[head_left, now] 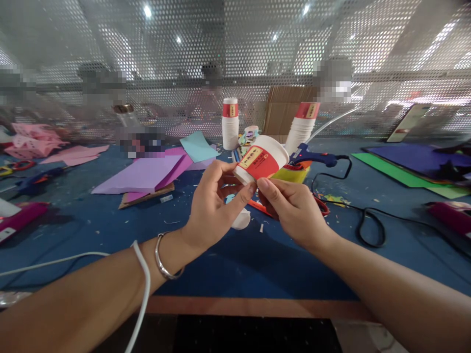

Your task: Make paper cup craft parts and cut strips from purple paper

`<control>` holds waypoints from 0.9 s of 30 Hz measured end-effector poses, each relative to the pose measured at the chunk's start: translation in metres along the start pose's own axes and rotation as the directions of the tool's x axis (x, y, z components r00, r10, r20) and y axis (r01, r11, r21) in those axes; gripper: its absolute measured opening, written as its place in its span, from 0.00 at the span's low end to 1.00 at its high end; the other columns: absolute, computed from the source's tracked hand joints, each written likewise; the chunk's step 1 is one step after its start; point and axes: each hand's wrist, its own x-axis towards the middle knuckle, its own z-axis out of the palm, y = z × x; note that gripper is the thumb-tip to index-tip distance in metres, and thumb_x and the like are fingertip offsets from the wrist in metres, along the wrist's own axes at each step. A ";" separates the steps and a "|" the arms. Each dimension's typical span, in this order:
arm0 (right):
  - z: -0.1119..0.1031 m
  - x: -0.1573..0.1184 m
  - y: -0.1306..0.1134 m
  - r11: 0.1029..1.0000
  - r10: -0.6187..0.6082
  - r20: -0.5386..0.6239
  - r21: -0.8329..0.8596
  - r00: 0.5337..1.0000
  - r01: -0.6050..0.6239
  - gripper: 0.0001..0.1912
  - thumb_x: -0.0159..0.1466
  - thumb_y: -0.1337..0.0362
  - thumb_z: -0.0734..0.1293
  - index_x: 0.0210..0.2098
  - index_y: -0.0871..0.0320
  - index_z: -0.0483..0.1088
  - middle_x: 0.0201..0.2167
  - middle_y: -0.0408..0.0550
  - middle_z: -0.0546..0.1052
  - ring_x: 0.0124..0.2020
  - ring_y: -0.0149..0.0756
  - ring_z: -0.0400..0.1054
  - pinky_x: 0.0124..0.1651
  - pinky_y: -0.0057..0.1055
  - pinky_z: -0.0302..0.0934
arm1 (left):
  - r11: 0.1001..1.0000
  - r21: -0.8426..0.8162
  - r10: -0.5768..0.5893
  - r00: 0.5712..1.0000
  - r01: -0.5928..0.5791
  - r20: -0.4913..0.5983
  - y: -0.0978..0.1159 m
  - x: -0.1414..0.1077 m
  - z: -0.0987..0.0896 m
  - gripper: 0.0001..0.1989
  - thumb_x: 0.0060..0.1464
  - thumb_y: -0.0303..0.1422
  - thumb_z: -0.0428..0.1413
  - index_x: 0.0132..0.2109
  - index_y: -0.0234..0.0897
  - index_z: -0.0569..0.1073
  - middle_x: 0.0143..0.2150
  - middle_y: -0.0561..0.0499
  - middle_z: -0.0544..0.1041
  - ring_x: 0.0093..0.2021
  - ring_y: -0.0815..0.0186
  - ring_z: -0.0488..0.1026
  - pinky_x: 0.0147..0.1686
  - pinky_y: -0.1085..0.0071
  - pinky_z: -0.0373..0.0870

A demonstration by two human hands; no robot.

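A red-and-white paper cup (pixel 262 159) is held tilted above the table, its mouth toward the upper right. My left hand (pixel 215 206) grips it near the base, with fingers behind and thumb below. My right hand (pixel 298 208) is closed in a pinch at the cup's lower edge, its thumb tip close to my left thumb. The exact pinch point is partly hidden. Beneath the hands lie a round white paper piece (pixel 242 219) and a red-orange tool (pixel 259 207), mostly covered. A blue glue gun (pixel 314 157) rests just behind my right hand.
Two stacks of paper cups, one upright (pixel 230 130) and one leaning (pixel 300 130), stand at the back. Purple paper (pixel 142 174) lies left, green card (pixel 390 171) right. A black cord (pixel 371 211) loops across the right side. A white cable (pixel 143 274) crosses my left forearm.
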 end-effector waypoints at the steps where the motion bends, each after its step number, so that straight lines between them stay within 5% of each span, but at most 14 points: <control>1: 0.000 0.000 0.000 1.000 0.003 0.001 -0.001 1.000 -0.003 0.27 0.71 0.47 0.62 0.21 0.56 0.58 0.18 0.37 0.58 0.21 0.26 0.47 0.23 0.29 0.44 | 1.000 0.020 0.014 1.000 -0.014 0.005 0.000 0.000 -0.001 0.19 0.52 0.33 0.69 0.48 0.38 0.71 0.45 0.47 0.77 0.44 0.63 0.78 0.44 0.65 0.80; 10: 0.001 0.000 0.000 0.999 0.032 -0.001 0.020 0.999 -0.032 0.28 0.71 0.45 0.61 0.22 0.56 0.60 0.18 0.37 0.58 0.20 0.25 0.48 0.22 0.29 0.44 | 0.950 0.251 0.182 0.983 -0.184 0.032 -0.008 -0.001 -0.007 0.23 0.51 0.32 0.70 0.51 0.41 0.71 0.50 0.45 0.73 0.51 0.56 0.75 0.48 0.56 0.81; 21: -0.001 0.004 -0.002 1.000 0.008 0.008 0.025 1.000 -0.008 0.26 0.71 0.47 0.62 0.22 0.56 0.60 0.18 0.37 0.58 0.21 0.26 0.47 0.22 0.29 0.44 | 0.976 -0.114 -0.189 0.981 0.183 -0.042 0.001 0.004 0.003 0.23 0.55 0.41 0.67 0.52 0.39 0.69 0.52 0.45 0.76 0.44 0.64 0.78 0.43 0.66 0.79; 27: -0.001 0.003 -0.001 1.000 -0.012 0.010 0.008 1.000 0.012 0.26 0.72 0.48 0.62 0.22 0.56 0.59 0.19 0.37 0.58 0.21 0.26 0.47 0.23 0.29 0.45 | 0.983 -0.120 -0.143 0.989 0.139 -0.023 0.002 0.006 0.001 0.17 0.55 0.37 0.68 0.47 0.37 0.71 0.47 0.48 0.79 0.41 0.66 0.79 0.43 0.68 0.79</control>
